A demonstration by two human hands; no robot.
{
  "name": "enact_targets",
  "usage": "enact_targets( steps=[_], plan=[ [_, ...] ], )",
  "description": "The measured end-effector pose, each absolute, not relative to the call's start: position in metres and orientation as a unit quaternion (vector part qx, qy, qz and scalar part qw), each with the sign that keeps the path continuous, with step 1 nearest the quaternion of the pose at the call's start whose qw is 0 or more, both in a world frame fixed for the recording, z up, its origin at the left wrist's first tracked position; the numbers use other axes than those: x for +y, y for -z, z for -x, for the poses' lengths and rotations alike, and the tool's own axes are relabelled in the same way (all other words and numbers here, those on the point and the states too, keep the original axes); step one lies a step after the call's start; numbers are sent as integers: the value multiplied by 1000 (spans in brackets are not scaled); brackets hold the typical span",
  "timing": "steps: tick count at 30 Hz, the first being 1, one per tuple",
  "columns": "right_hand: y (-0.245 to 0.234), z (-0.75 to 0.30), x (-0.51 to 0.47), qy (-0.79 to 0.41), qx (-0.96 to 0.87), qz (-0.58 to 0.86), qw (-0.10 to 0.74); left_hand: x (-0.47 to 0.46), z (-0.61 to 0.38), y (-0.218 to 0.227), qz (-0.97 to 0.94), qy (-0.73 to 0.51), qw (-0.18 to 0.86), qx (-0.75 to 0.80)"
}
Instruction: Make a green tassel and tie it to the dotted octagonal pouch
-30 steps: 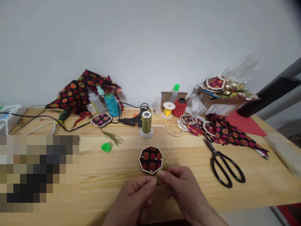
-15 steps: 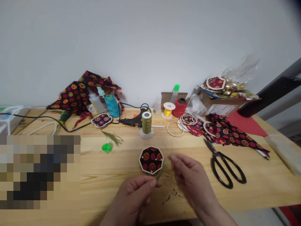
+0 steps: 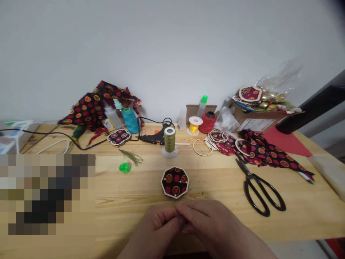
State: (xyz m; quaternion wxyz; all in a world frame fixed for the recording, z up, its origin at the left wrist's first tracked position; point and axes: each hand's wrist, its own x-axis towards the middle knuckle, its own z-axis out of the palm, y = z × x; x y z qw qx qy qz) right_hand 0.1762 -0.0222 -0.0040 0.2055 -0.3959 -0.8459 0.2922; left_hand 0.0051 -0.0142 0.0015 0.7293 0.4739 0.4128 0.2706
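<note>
In the head view, my left hand [image 3: 161, 228] is closed at the near edge of the table. Its thumb and fingertips pinch where green thread showed in the earlier frame; the thread is now hidden. My right hand [image 3: 212, 225] lies against it, fingers bent over the left fingertips, and what it pinches is covered. Just beyond the hands rests an octagonal ornament [image 3: 175, 182] with a pale wooden rim, dark patterned fabric and small white beads. Behind that, a spool of olive-green thread [image 3: 169, 141] stands upright.
Black-handled scissors [image 3: 252, 183] lie at right. A green cap [image 3: 124, 167] and a flower-shaped ornament with a green tassel [image 3: 119, 137] are at left. Behind are a glue gun [image 3: 153, 138], a blue spool [image 3: 130, 120], a red spool [image 3: 207, 122], wooden hoops [image 3: 202, 147] and a box [image 3: 254, 120].
My right hand has moved left and down from beside the ornament to meet my left hand. The green thread has gone from sight behind the fingers. The view has shifted slightly.
</note>
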Motion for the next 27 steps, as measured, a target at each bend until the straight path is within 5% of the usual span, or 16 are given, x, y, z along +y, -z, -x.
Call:
enact_targets(
  steps=[10, 21, 27],
  plan=[
    [3, -181, -30, -62, -905, 368, 204, -15, -8, -5, -462, -209, 750, 425],
    [-16, -199, -21, -196, -863, 448, 131, -13, -2, -5, -464, -168, 718, 492],
    [-18, -205, -10, -203, -846, 459, 179, -8, -3, -6, -425, -167, 733, 505]
  ],
)
